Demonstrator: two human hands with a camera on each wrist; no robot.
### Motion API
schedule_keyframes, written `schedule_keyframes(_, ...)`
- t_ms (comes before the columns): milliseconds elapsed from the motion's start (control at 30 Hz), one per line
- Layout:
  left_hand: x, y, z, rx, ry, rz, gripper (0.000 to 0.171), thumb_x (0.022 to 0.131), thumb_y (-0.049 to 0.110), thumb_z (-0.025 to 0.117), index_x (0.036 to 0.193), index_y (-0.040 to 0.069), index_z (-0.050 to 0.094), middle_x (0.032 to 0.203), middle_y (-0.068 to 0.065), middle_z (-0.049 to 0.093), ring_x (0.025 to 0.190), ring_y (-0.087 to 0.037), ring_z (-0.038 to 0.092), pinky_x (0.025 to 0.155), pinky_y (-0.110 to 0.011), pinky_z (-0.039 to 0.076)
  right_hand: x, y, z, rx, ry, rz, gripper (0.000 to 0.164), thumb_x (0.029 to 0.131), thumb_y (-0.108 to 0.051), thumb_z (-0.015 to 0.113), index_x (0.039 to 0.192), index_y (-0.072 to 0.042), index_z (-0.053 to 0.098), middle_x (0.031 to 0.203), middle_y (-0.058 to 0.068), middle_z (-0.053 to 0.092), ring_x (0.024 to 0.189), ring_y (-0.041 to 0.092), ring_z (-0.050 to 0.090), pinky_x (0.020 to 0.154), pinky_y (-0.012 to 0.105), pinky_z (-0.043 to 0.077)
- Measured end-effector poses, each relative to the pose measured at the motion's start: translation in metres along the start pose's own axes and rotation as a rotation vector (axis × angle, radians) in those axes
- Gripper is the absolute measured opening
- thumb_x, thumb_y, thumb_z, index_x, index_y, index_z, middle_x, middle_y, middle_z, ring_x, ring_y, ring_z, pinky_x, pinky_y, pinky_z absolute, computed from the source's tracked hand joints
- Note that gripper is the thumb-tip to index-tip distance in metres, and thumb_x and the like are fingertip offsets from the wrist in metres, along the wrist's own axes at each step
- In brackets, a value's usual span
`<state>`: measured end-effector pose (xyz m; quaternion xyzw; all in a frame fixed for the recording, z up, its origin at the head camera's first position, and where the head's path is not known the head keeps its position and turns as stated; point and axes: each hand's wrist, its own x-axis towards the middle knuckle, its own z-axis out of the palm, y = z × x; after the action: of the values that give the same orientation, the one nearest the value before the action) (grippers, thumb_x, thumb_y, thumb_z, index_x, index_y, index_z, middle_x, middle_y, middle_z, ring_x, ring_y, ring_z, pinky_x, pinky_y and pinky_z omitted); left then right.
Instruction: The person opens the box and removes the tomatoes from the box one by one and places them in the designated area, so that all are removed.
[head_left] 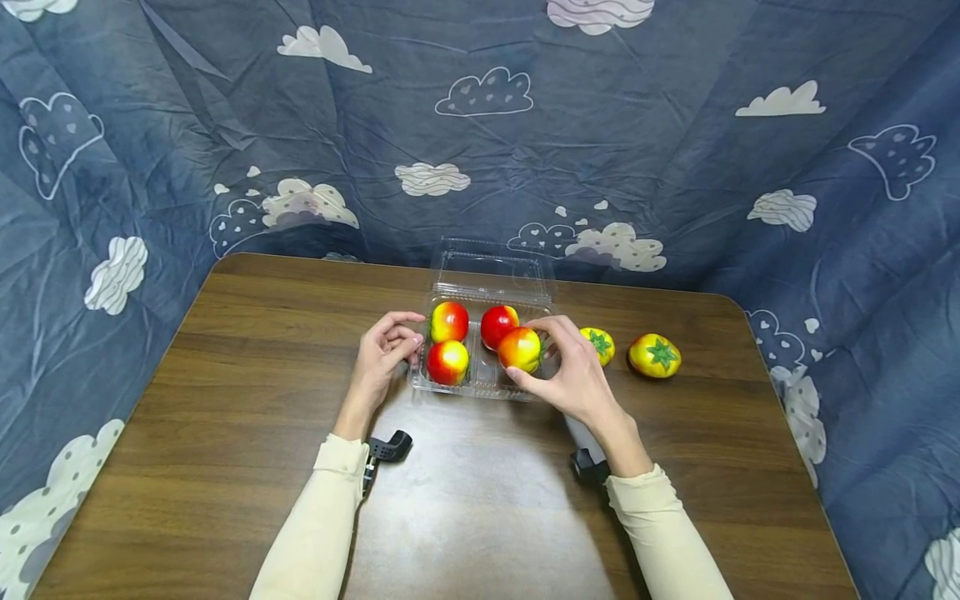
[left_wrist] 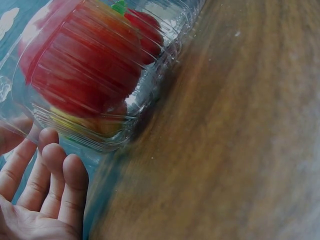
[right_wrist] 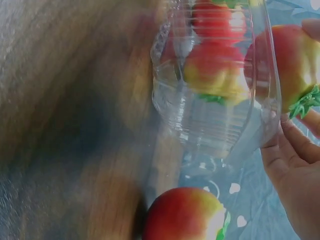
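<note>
A clear plastic clamshell box stands on the table with its lid raised at the back. My right hand grips a red-and-yellow fruit with a green leafy top between thumb and fingers, over the box's front right part. In the right wrist view this fruit shows above the rim. Behind it, a red fruit lies inside. Two more, a rear fruit and a front fruit, fill the left side. My left hand has its fingertips at the box's left rim, fingers relaxed.
Right of the box lie two yellow fruits with green star-shaped tops, a near one partly behind my right hand and a farther one. A blue cloud-print curtain hangs behind the wooden table.
</note>
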<state>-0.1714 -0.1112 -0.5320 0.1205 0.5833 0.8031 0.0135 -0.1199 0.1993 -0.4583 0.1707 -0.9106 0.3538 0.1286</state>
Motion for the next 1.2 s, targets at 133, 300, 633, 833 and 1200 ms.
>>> schedule_keyframes(133,0.001,0.0,0.0,0.005,-0.002,0.002,0.033,0.097,-0.009,0.065,0.128,-0.018,0.057,0.081,-0.004,0.067,0.059,-0.017,0.056,0.056,-0.021,0.053,0.0,0.002,-0.002,-0.028,0.009,0.003,0.061,0.079,-0.046,0.089,0.127,-0.017,0.067,0.118,0.0,0.069,0.09,0.024,0.06,0.073,0.038,0.053)
schedule_keyframes(300,0.0,0.0,0.0,0.007,0.0,0.005,0.032,0.097,-0.009,0.066,0.127,-0.017,0.058,0.08,-0.005,0.067,0.058,-0.02,0.056,0.056,-0.022,0.053,0.0,0.003,-0.004,-0.035,0.016,-0.002,0.062,0.078,-0.046,0.09,0.126,-0.016,0.065,0.117,0.001,0.069,0.097,0.022,0.062,0.078,0.035,0.048)
schedule_keyframes(633,0.0,0.0,0.0,0.001,0.01,0.002,0.031,0.097,-0.012,0.064,0.128,-0.014,0.06,0.08,-0.007,0.067,0.058,-0.016,0.057,0.056,-0.021,0.053,-0.001,0.007,-0.005,-0.036,0.06,-0.01,0.064,0.077,-0.046,0.091,0.128,-0.017,0.066,0.118,-0.001,0.068,0.09,0.012,0.056,0.071,0.031,0.047)
schedule_keyframes(833,-0.001,-0.001,0.0,0.0,0.013,-0.004,0.03,0.097,-0.012,0.064,0.127,-0.014,0.06,0.08,-0.007,0.067,0.059,-0.015,0.057,0.056,-0.021,0.053,-0.002,0.01,-0.008,-0.027,0.065,0.0,0.065,0.076,-0.048,0.094,0.128,-0.019,0.069,0.115,-0.003,0.067,0.089,0.013,0.055,0.071,0.033,0.047)
schedule_keyframes(1200,0.0,-0.001,0.0,-0.002,0.003,0.008,0.031,0.097,-0.01,0.065,0.128,-0.015,0.059,0.08,-0.006,0.067,0.059,-0.015,0.057,0.056,-0.021,0.053,0.0,0.014,-0.012,-0.024,0.12,0.059,0.068,0.076,-0.043,0.095,0.131,-0.015,0.066,0.124,0.005,0.063,0.109,0.022,0.061,0.09,0.047,0.058)
